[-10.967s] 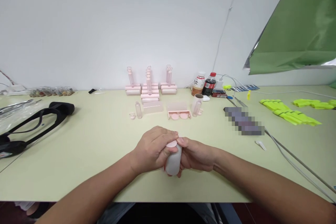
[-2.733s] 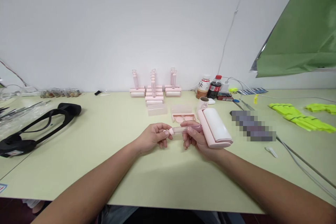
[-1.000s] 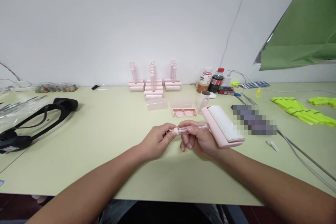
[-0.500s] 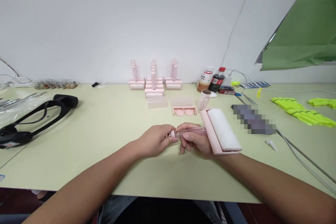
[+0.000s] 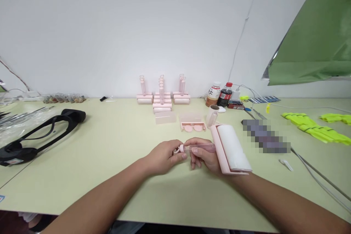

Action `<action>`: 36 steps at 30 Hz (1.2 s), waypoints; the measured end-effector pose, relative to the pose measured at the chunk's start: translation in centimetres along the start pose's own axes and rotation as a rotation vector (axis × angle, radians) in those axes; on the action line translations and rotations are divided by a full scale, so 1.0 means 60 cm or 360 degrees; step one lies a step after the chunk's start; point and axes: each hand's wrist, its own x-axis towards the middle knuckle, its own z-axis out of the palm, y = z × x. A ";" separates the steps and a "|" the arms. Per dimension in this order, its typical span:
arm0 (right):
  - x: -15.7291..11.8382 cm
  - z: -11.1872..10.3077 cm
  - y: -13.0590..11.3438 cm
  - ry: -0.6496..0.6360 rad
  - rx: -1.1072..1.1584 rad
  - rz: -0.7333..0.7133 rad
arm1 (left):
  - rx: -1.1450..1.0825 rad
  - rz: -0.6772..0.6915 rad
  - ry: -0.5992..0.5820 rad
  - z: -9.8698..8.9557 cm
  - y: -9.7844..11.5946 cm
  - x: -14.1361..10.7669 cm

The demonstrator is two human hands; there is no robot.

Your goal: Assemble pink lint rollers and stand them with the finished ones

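Observation:
My right hand [image 5: 206,156] is wrapped round the clear pink handle of a lint roller [image 5: 235,148]. The handle lies level across the fingers, and the white roll in its pink cover points right, over my right wrist. At the other end of the handle is a cap with a small loop, and my left hand [image 5: 163,156] has its thumb and fingers closed about it. Part of the loop is hidden by those fingers. Beyond the hands lie a pink tray with two round pieces [image 5: 193,127] and a cardboard-cored roll [image 5: 212,116].
Several assembled pink lint rollers [image 5: 162,97] stand by the wall. Two drink bottles [image 5: 225,95] are right of them. A black headset-like frame [image 5: 55,128] lies left; a blurred-out dark object [image 5: 264,135], an earbud [image 5: 286,165], cables and yellow-green fabric [image 5: 312,126] lie right.
The camera has tilted up a little, so everything sits lower in view. My left fingers have shifted slightly at the cap, and more of the loop shows.

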 end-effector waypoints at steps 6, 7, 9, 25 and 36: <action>-0.001 -0.001 0.000 -0.0037 0.0067 -0.0009 | 0.0062 -0.0069 -0.0022 0.001 -0.006 -0.001; -0.001 0.000 0.003 -0.0019 0.0137 -0.0035 | 0.0048 -0.0051 -0.0029 0.002 -0.006 -0.001; 0.000 0.002 0.009 0.0010 0.0315 -0.0091 | 0.0009 -0.0027 -0.0030 0.004 -0.003 0.000; 0.007 -0.003 0.022 0.0087 0.0189 -0.0108 | 0.0104 0.0257 -0.0178 0.015 0.003 -0.001; -0.007 0.004 -0.007 0.0048 0.0020 -0.0085 | 0.0097 0.0324 -0.0260 0.009 0.002 -0.003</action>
